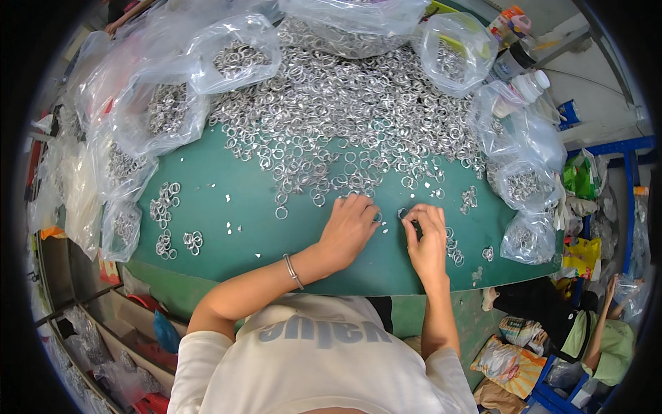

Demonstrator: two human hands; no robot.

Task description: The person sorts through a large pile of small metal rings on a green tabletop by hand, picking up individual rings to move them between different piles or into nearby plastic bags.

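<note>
A large heap of silver metal rings point(358, 90) covers the far half of the green table point(207, 228). My left hand point(350, 224) is at the heap's near edge, fingers bent down and close together. A silver ring point(377, 217) shows at its thumb side, partly hidden by the fingers. To the right, my right hand point(429, 231) pinches a small dark piece point(403, 213) between thumb and fingertips; its exact kind is too small to tell. The two hands are apart. Beside my right wrist lies a small cluster of rings point(454, 248).
Clear plastic bags of rings point(169, 110) line the table's left side, with others point(527, 186) along the right. Small ring groups point(164, 207) lie at left. A white bottle point(527, 86) stands at far right. Another person point(607, 338) is at lower right.
</note>
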